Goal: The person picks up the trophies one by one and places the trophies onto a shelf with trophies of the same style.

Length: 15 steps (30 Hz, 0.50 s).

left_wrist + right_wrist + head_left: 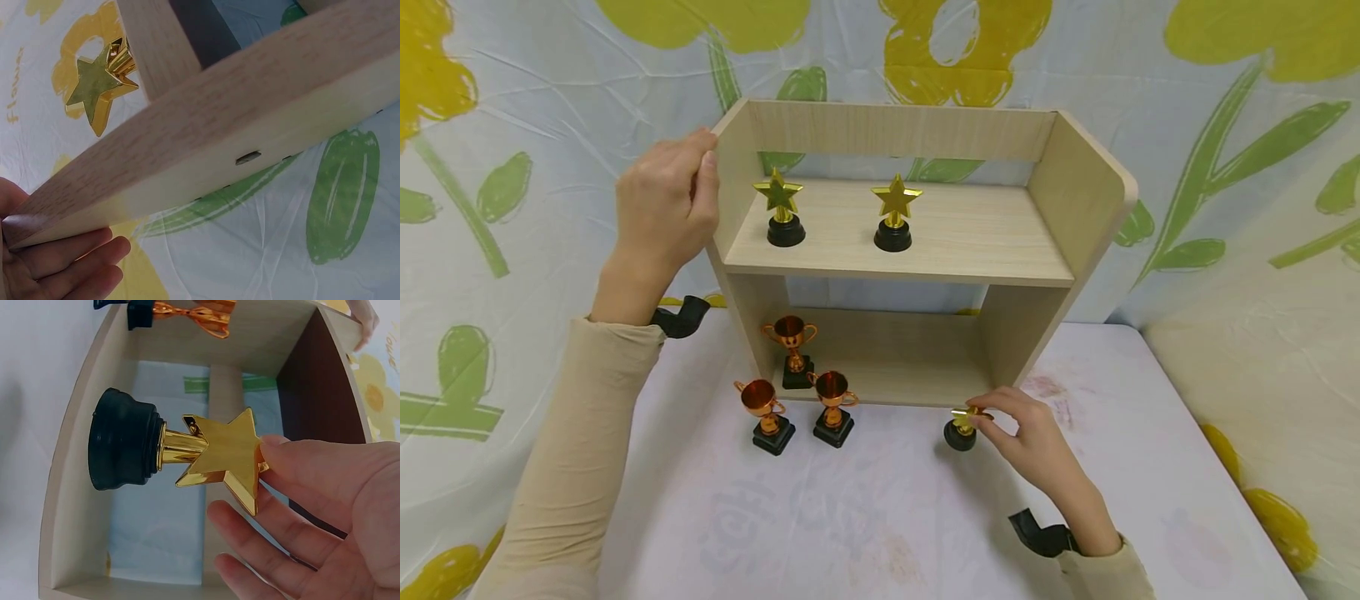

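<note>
My right hand (pixel 1041 442) pinches a gold star trophy (pixel 225 456) by its star between thumb and fingers. The trophy's black round base hangs free in front of the lower shelf. With my left hand (pixel 666 196) I grip the top edge of the left side panel (pixel 187 131) of a pale wooden shelf unit (pixel 898 275). Two more star trophies, a left one (pixel 780 208) and a middle one (pixel 893 212), stand upright on the upper shelf. At the lower left, one bronze trophy cup (pixel 793 350) is on the lower shelf.
Two bronze trophy cups, one at left (pixel 766 417) and one beside it (pixel 833 408), stand before the unit on the white tabletop (pixel 865 517). Behind is a flower-printed cloth (pixel 1150 125). The unit's right side panel (pixel 1082 192) rises beyond my right hand.
</note>
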Each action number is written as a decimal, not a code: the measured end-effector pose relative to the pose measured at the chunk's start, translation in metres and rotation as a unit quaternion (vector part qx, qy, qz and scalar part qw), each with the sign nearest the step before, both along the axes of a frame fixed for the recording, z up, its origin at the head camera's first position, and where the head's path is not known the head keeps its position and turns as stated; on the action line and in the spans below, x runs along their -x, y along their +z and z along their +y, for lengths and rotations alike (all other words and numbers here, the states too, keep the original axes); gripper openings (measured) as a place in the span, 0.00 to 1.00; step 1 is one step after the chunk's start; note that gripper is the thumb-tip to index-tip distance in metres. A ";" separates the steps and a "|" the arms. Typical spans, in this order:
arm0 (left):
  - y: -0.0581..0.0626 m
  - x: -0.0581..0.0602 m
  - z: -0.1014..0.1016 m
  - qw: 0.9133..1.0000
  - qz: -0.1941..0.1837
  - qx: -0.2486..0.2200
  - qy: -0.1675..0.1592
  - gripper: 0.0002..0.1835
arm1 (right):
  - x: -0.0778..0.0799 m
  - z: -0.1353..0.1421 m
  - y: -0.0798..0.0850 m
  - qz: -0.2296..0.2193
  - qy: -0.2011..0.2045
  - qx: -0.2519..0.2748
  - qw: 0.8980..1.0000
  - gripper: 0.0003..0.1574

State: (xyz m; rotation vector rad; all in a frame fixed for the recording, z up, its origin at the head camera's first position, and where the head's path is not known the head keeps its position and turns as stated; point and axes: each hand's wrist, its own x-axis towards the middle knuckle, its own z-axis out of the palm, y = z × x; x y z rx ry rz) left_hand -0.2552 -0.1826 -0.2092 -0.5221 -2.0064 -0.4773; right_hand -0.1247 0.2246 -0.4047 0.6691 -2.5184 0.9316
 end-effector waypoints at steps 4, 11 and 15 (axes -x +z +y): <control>0.001 -0.001 0.000 1.000 -0.001 0.000 0.001 0.19 | -0.002 -0.001 0.003 0.002 -0.006 -0.003 1.000 0.13; 0.001 -0.001 0.000 1.000 -0.003 -0.004 0.000 0.19 | -0.004 -0.001 0.007 0.007 -0.013 -0.004 1.000 0.13; 0.000 -0.001 0.000 1.000 -0.002 -0.005 0.001 0.19 | -0.004 -0.001 0.007 0.013 -0.010 -0.004 1.000 0.13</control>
